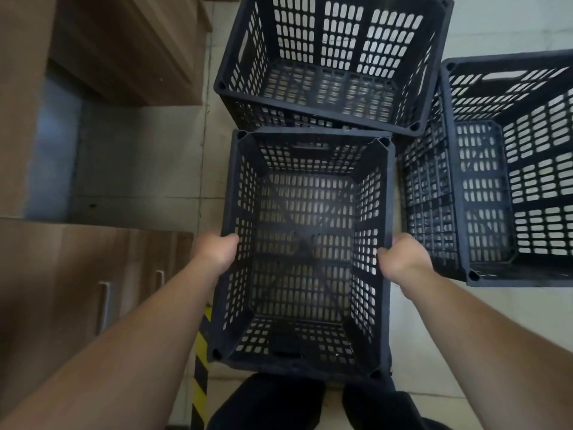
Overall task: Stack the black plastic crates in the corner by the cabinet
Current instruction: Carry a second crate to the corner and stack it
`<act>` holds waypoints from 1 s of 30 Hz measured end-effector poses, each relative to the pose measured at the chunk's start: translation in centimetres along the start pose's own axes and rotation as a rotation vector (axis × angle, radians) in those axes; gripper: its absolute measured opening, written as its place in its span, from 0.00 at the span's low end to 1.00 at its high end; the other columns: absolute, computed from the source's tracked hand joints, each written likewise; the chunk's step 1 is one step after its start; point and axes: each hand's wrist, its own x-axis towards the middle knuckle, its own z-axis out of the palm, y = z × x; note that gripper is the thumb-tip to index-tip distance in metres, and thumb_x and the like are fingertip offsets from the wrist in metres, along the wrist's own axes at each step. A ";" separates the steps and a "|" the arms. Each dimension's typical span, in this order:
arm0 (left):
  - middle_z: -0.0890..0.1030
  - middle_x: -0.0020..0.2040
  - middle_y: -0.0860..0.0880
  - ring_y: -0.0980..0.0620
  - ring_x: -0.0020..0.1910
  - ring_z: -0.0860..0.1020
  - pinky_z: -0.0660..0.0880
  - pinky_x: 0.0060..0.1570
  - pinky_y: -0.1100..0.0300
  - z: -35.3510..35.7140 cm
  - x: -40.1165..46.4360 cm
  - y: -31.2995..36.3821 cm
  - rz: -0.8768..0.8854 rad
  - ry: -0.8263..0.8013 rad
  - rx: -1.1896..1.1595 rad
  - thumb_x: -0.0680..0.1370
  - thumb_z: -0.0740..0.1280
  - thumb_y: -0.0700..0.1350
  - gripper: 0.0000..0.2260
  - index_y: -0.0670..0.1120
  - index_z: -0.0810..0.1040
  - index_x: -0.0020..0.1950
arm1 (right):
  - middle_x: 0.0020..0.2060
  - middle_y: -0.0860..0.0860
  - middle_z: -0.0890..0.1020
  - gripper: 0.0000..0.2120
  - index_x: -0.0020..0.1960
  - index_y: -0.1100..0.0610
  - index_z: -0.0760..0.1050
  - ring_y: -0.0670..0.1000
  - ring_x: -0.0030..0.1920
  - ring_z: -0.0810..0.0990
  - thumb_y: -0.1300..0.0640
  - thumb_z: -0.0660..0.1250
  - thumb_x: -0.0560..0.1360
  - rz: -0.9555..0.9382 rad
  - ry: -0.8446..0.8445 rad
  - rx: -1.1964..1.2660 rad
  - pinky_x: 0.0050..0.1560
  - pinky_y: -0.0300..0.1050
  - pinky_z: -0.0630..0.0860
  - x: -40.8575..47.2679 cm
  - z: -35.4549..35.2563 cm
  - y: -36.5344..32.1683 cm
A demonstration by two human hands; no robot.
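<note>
A black slotted plastic crate (305,332) is right in front of me, open side up. My left hand (217,248) grips its left rim and my right hand (403,256) grips its right rim, thumbs inside the walls. I cannot tell whether it rests on the floor or on another crate. A second black crate (333,35) stands just beyond it, touching its far edge. A third black crate (524,169) stands to the right, with what looks like another crate under it. The brown wooden cabinet (93,274) runs along the left.
A grey recess (124,162) opens between the lower cabinet and a wooden unit (133,48) at the upper left. Yellow-and-black hazard tape (200,361) marks the floor by the cabinet. Pale floor tiles (431,342) show at lower right. My dark trouser legs (273,405) are below the crate.
</note>
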 end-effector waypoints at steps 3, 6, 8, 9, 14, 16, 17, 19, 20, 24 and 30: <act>0.81 0.46 0.46 0.44 0.48 0.80 0.76 0.52 0.52 -1.2 -2.3 -0.4 0.000 0.007 0.013 0.84 0.65 0.48 0.08 0.44 0.77 0.56 | 0.51 0.60 0.81 0.13 0.60 0.64 0.73 0.62 0.50 0.78 0.54 0.63 0.82 -0.020 0.015 -0.041 0.47 0.48 0.74 -1.9 -1.6 0.2; 0.82 0.55 0.41 0.39 0.57 0.81 0.79 0.58 0.48 -3.3 -5.3 -0.9 0.023 -0.005 0.081 0.85 0.65 0.49 0.10 0.43 0.76 0.58 | 0.48 0.58 0.78 0.12 0.57 0.62 0.71 0.60 0.47 0.76 0.53 0.64 0.83 -0.038 0.032 -0.076 0.45 0.48 0.72 -4.8 -3.8 0.2; 0.82 0.58 0.40 0.37 0.59 0.81 0.80 0.62 0.44 -4.7 -7.7 -1.3 0.047 -0.004 0.086 0.85 0.65 0.49 0.12 0.41 0.76 0.61 | 0.47 0.58 0.79 0.12 0.55 0.62 0.71 0.60 0.45 0.76 0.53 0.64 0.83 -0.050 0.055 -0.093 0.43 0.47 0.71 -6.9 -5.4 0.1; 0.83 0.58 0.39 0.37 0.59 0.82 0.80 0.62 0.43 -5.4 -8.7 -1.5 0.059 -0.002 0.086 0.84 0.66 0.49 0.14 0.40 0.77 0.63 | 0.47 0.59 0.79 0.12 0.55 0.62 0.72 0.60 0.45 0.76 0.52 0.64 0.83 -0.056 0.068 -0.105 0.43 0.46 0.71 -7.9 -6.2 0.0; 0.83 0.58 0.40 0.38 0.59 0.82 0.80 0.62 0.43 -8.6 -14.9 -2.3 0.091 0.007 0.041 0.85 0.66 0.47 0.13 0.40 0.76 0.64 | 0.47 0.60 0.79 0.12 0.53 0.63 0.72 0.60 0.45 0.76 0.53 0.64 0.82 -0.107 0.106 -0.160 0.44 0.47 0.71 -12.9 -10.4 -0.4; 0.82 0.57 0.40 0.39 0.58 0.82 0.80 0.60 0.46 -9.5 -17.8 -2.6 0.087 0.034 0.015 0.85 0.66 0.46 0.10 0.41 0.76 0.62 | 0.46 0.60 0.79 0.12 0.51 0.62 0.72 0.60 0.44 0.75 0.52 0.64 0.82 -0.134 0.117 -0.178 0.43 0.47 0.70 -14.9 -12.1 -0.2; 0.83 0.57 0.40 0.40 0.56 0.82 0.80 0.58 0.48 -9.9 -19.3 -2.7 0.085 0.043 0.002 0.85 0.65 0.46 0.09 0.41 0.76 0.61 | 0.45 0.59 0.79 0.12 0.50 0.62 0.72 0.59 0.44 0.75 0.52 0.64 0.82 -0.150 0.120 -0.191 0.42 0.47 0.69 -15.9 -12.9 -0.1; 0.83 0.55 0.41 0.42 0.52 0.81 0.78 0.53 0.50 -10.4 -22.3 -3.2 0.076 0.061 -0.026 0.86 0.64 0.45 0.09 0.41 0.77 0.61 | 0.44 0.59 0.79 0.11 0.48 0.61 0.71 0.59 0.44 0.75 0.53 0.64 0.82 -0.182 0.132 -0.209 0.42 0.47 0.69 -17.9 -14.5 0.3; 0.83 0.53 0.43 0.43 0.51 0.81 0.77 0.51 0.51 -10.5 -23.8 -3.4 0.068 0.073 -0.040 0.86 0.64 0.46 0.10 0.41 0.76 0.64 | 0.46 0.59 0.79 0.11 0.48 0.61 0.71 0.59 0.44 0.75 0.53 0.64 0.81 -0.196 0.134 -0.214 0.42 0.48 0.69 -18.7 -15.3 0.5; 0.77 0.49 0.47 0.43 0.51 0.78 0.73 0.50 0.54 -10.4 -30.1 -5.0 0.010 0.128 -0.081 0.87 0.63 0.46 0.16 0.41 0.73 0.72 | 0.46 0.59 0.79 0.10 0.47 0.61 0.70 0.58 0.42 0.76 0.55 0.63 0.80 -0.257 0.122 -0.248 0.39 0.48 0.69 -22.5 -18.6 1.9; 0.83 0.63 0.39 0.38 0.60 0.81 0.75 0.51 0.54 -9.5 -38.3 -8.8 -0.054 0.152 -0.218 0.86 0.63 0.47 0.19 0.39 0.72 0.75 | 0.48 0.60 0.81 0.10 0.50 0.62 0.74 0.59 0.44 0.76 0.54 0.64 0.79 -0.369 0.135 -0.369 0.42 0.49 0.71 -27.7 -22.7 3.8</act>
